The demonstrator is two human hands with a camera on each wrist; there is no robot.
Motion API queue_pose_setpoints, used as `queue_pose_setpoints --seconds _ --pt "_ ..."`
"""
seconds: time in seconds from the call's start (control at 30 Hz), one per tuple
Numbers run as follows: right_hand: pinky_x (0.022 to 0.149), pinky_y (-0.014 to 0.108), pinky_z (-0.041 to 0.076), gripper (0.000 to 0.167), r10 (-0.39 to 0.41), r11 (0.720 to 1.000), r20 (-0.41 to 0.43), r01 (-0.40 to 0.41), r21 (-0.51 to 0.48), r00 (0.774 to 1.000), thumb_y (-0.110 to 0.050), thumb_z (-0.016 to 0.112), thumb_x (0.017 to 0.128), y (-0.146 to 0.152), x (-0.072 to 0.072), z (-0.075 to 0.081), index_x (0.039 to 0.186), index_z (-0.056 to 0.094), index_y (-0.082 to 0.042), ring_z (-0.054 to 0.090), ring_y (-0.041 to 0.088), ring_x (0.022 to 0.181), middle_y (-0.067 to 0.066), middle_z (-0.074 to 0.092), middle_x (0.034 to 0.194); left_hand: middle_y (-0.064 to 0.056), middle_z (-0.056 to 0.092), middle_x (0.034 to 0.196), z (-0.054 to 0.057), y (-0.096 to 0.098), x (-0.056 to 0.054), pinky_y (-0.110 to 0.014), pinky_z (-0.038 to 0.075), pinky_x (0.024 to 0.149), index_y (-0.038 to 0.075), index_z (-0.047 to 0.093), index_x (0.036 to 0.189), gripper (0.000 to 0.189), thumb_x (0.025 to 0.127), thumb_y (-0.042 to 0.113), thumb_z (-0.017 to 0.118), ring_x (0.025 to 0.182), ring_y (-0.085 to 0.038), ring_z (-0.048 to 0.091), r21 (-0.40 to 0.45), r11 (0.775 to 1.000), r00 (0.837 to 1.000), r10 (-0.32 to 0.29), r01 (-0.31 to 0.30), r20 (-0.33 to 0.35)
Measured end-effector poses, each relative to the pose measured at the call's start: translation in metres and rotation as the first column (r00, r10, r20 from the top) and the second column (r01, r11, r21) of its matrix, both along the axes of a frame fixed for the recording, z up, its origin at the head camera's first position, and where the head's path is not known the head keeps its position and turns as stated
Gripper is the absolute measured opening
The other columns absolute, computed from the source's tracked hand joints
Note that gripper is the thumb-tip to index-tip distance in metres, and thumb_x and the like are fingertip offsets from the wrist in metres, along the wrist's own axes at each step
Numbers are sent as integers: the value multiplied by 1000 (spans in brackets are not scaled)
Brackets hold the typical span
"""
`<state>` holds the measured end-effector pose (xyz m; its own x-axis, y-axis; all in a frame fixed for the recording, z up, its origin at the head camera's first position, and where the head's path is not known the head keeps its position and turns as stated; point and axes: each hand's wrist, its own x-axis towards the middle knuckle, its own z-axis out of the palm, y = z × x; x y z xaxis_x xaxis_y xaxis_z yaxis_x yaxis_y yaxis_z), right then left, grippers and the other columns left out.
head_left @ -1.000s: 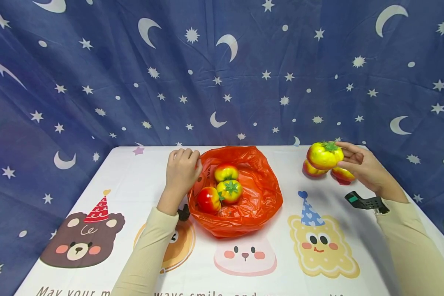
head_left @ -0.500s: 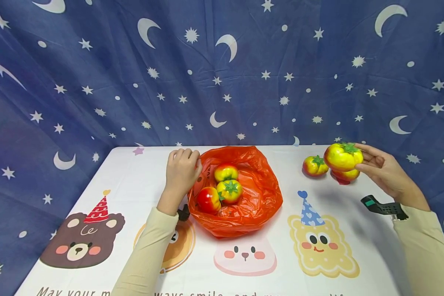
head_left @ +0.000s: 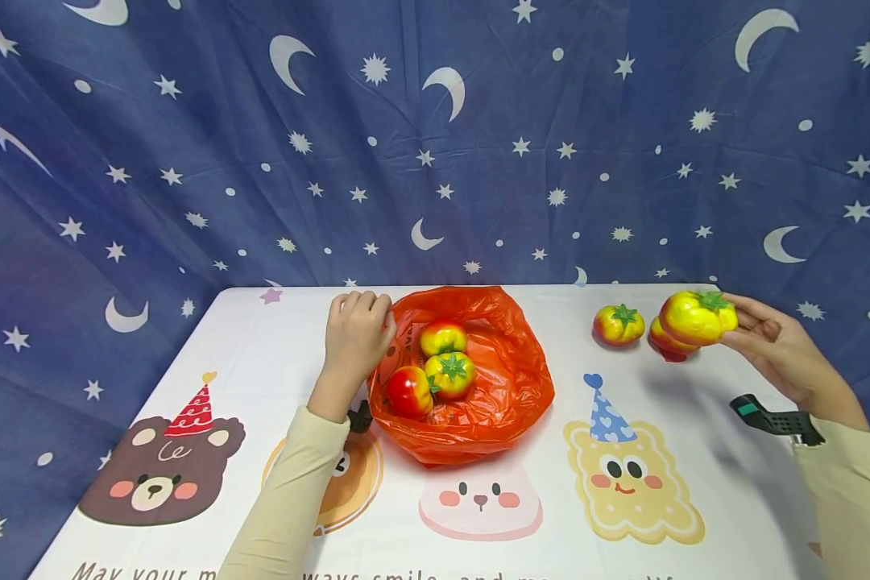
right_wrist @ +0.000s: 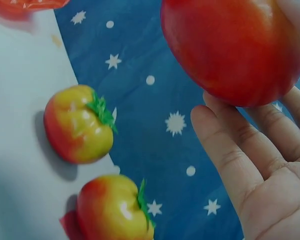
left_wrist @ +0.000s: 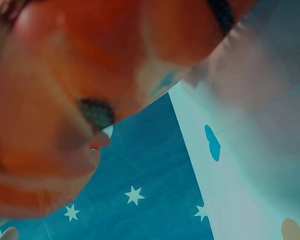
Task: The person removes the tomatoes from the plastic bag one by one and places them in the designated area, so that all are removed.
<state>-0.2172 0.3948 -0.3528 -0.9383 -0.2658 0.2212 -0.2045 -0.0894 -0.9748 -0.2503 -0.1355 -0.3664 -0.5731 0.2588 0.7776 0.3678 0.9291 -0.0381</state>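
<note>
In the head view my left hand (head_left: 358, 334), fingers curled, grips the left rim of an open red plastic bag (head_left: 507, 379). Three red-and-yellow toy tomatoes (head_left: 451, 375) lie inside the bag. My right hand (head_left: 779, 342) holds another toy tomato (head_left: 698, 317) between thumb and fingers, raised at the table's right side. The right wrist view shows that tomato's smooth red underside (right_wrist: 235, 50). Two more tomatoes sit on the table, one apart (head_left: 619, 325) and one (head_left: 669, 338) partly hidden behind the held one. Bag plastic (left_wrist: 105, 60) fills much of the left wrist view.
A white tablecloth (head_left: 290, 354) with printed cartoon figures covers the table. Behind it hangs a blue curtain (head_left: 377, 234) with moons and stars. A small red piece (right_wrist: 70, 225) shows under the nearer loose tomato in the right wrist view.
My right hand has moved rightward with the held tomato, away from above the left loose tomato and past the right one. The left hand and bag have stayed put.
</note>
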Motion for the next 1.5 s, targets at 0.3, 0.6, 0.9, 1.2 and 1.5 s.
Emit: queue_pose_setpoints --seconds 0.3,0.6,0.9,1.2,1.5 --pt "82 11 50 49 -23 1000 50 24 -15 999 12 46 90 18 4 -18 128 52 -20 61 0 102 -10 63 117 -11 65 75 -1 0 0 -42 48 82 5 64 80 5 81 10 63 74 -28 59 0 1000 1000 -1 1 -4" --pt "75 9 50 48 -123 990 121 113 82 985 8 47 91 35 8 -36 124 46 -27 58 -4 95 -17 59 112 -12 65 76 1 1 0 -43 48 82 4 64 82 6 82 10 63 75 -29 59 -5 1000 1000 3 -3 24" --pt "74 10 51 48 -168 985 167 158 75 972 6 51 90 50 6 -59 123 49 -28 57 -6 93 -20 57 111 -12 65 75 0 1 0 -43 48 82 4 64 82 5 82 10 63 74 -29 59 1 1000 1000 -5 5 11" --pt "74 7 49 48 -192 975 216 161 151 958 1 51 92 58 9 -72 127 43 -32 53 -11 92 -26 51 111 -12 65 75 0 1 0 -43 48 81 5 64 82 5 82 10 63 74 -29 59 0 1000 1000 -4 4 10" --pt "72 3 47 50 -250 946 216 192 260 944 -4 52 93 64 14 -86 131 42 -36 50 -17 90 -27 42 111 -12 65 75 0 1 0 -43 48 82 5 64 82 5 82 10 63 74 -29 58 0 1000 1000 -4 4 15"
